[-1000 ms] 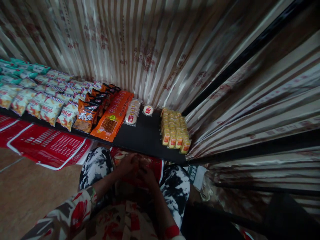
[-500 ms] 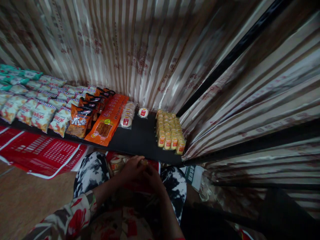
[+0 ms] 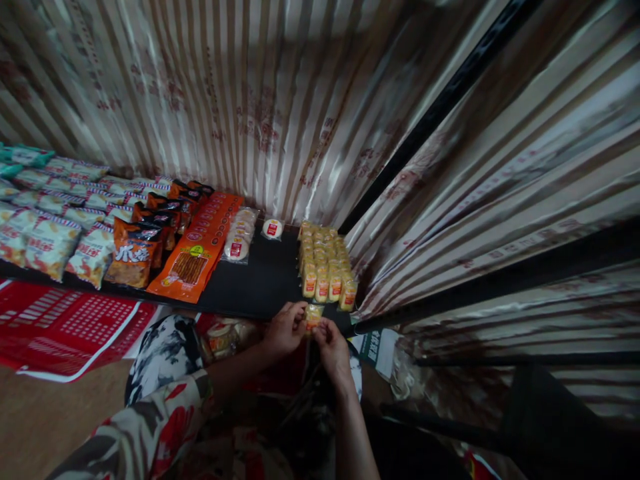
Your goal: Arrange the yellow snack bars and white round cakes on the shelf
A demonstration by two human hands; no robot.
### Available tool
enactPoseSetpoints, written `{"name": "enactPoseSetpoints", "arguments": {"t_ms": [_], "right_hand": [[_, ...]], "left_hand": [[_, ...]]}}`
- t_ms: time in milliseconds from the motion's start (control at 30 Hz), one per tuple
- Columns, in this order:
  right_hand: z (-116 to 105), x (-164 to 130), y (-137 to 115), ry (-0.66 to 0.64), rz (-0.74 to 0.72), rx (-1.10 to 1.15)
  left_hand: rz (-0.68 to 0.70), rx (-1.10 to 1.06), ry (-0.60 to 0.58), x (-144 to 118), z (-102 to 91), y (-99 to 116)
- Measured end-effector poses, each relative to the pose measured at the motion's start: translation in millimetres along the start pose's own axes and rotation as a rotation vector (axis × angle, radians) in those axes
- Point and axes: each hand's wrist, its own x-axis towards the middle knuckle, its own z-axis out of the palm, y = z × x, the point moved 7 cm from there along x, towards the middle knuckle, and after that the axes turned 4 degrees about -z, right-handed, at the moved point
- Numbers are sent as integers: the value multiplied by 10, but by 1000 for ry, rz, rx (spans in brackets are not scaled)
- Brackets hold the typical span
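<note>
Now up at the edge: a small yellow packet between two hands

And here's the change: half a second ago both hands were low over the lap, close together; now they have come up to the front edge of the black worktop. The small yellow packet shows plainly, right at that edge. The left hand has it by one side, the right hand by the other, so the grip is a shared fingertip pinch, light by the look of it, with neither hand letting go.

What does that mean for the work? The handling has shifted out of the lap and up to the block of yellow packets, whose front row sits just beyond the fingertips. In this dim light I can't tell whether the held packet is touching the worktop or hanging just above it.

Over to the left, all quiet: a lone round white packet near the striped curtain, the overlapping white packets beside it, then the long orange packet. The block stands as it did, its rows close together, and the new arrival is out in front, apart from the rest.
</note>
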Motion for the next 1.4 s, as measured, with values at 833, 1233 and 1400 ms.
{"name": "enactPoseSetpoints", "arguments": {"t_ms": [833, 1233, 1400], "right_hand": [[-304, 151, -35, 561, -214, -586], [-340, 248, -3, 558, -257, -541], [-341, 271, 15, 539, -244, -512]], "left_hand": [[-98, 8, -52, 478, 552, 149], [-117, 24, 7, 565, 632, 179], [-108, 46, 18, 595, 664, 188]]}}
